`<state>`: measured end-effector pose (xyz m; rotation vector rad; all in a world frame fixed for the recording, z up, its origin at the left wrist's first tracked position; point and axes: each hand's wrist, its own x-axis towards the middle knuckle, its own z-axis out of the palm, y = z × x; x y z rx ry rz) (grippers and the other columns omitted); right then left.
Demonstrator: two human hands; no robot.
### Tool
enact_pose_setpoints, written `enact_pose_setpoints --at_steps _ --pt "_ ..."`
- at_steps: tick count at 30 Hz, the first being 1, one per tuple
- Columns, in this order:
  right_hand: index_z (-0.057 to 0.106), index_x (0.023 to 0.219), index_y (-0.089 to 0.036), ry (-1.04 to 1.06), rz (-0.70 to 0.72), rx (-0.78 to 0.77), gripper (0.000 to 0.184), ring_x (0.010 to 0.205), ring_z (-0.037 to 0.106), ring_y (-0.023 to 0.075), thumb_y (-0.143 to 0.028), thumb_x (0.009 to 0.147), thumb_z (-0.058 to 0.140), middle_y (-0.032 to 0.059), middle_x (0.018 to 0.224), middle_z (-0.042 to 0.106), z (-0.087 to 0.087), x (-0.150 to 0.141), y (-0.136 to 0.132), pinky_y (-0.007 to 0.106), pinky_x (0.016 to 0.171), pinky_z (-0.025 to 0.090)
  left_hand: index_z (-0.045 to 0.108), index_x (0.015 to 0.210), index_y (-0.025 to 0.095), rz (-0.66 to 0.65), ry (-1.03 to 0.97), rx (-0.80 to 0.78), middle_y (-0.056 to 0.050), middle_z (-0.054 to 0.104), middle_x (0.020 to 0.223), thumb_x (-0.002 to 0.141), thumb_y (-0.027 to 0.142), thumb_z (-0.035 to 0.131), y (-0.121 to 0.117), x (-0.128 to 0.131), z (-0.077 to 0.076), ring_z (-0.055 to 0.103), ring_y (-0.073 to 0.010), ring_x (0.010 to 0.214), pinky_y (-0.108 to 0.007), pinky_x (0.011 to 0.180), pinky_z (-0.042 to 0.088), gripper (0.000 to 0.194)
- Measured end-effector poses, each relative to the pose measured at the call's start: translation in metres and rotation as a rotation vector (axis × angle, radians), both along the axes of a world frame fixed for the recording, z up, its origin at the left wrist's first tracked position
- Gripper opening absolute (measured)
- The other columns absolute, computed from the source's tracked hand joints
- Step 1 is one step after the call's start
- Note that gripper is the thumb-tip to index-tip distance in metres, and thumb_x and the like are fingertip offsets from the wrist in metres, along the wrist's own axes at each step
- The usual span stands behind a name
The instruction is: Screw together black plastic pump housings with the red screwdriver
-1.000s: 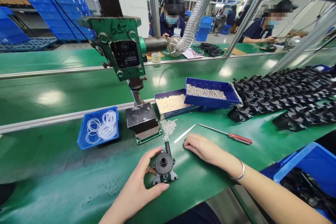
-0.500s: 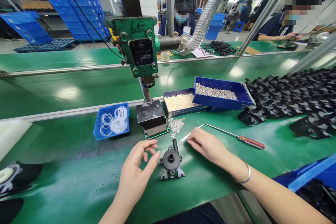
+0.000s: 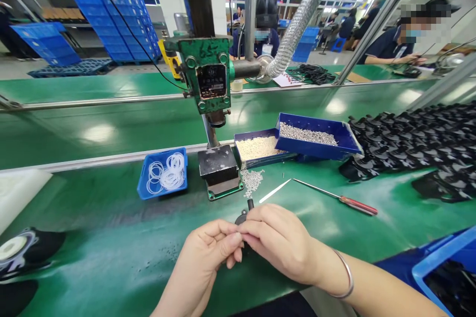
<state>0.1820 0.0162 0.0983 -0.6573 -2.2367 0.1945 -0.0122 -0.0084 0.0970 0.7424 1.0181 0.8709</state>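
My left hand (image 3: 213, 250) and my right hand (image 3: 280, 240) meet at the fingertips over a black plastic pump housing (image 3: 250, 204). Both are closed in a pinch; anything between the fingertips is hidden or too small to make out. Most of the housing lies behind the hands, with its upright pipe and part of its round top showing. Just beyond my right hand lies a slim white pointed stick (image 3: 275, 190). A pile of small metal rings (image 3: 253, 182) is spread past the housing.
A green press (image 3: 212, 77) stands over its black block (image 3: 218, 161). Left of it is a blue tray (image 3: 162, 173) of clear rings. Blue bins hold cream pieces (image 3: 258, 148) and metal pins (image 3: 308, 133). A red-handled screwdriver (image 3: 359, 205) and rows of black housings (image 3: 412, 138) lie right.
My right hand has left the white stick and moved left and nearer to me. My left hand has moved right, its fingers closing, and both now cover most of the housing.
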Motion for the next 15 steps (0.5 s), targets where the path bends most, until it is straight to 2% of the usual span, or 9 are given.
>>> enact_pose_setpoints --at_steps 3,9,12,15 --pt "0.060 0.113 -0.012 0.010 0.026 -0.024 0.019 0.084 0.059 0.0176 -0.010 0.095 0.058 0.0091 0.092 0.065 -0.005 -0.003 -0.005 0.031 0.072 0.052 0.069 0.067 0.014 0.024 -0.096 -0.069 0.000 0.059 0.058 0.076 0.037 0.084 -0.002 -0.004 -0.004 0.045 -0.0078 0.054 -0.019 0.053 0.036 0.029" --pt "0.048 0.140 -0.010 -0.045 0.086 -0.083 0.047 0.098 0.057 0.0202 -0.005 0.093 0.054 0.0137 0.109 0.063 -0.011 -0.007 -0.009 0.033 0.082 0.054 0.069 0.068 0.013 0.122 -0.257 -0.106 0.001 0.059 0.059 0.076 0.032 0.085 -0.001 -0.011 -0.011 0.048 -0.0056 0.054 -0.017 0.055 0.040 0.026" --pt "0.045 0.143 -0.016 -0.037 0.074 -0.184 0.052 0.105 0.056 0.0216 -0.005 0.093 0.054 0.0133 0.116 0.060 -0.015 -0.006 -0.010 0.038 0.090 0.053 0.069 0.069 0.013 0.178 -0.211 -0.072 0.000 0.062 0.065 0.076 0.030 0.084 0.003 -0.019 -0.017 0.051 -0.0062 0.056 -0.018 0.058 0.043 0.024" --pt "0.049 0.139 -0.021 0.032 -0.065 -0.249 0.050 0.117 0.052 0.0270 -0.010 0.092 0.058 0.0140 0.124 0.055 -0.028 -0.002 -0.014 0.047 0.099 0.048 0.070 0.071 0.012 0.207 -0.063 -0.071 -0.001 0.065 0.065 0.076 0.032 0.083 0.005 -0.027 -0.032 0.055 -0.0079 0.058 -0.019 0.059 0.044 0.024"
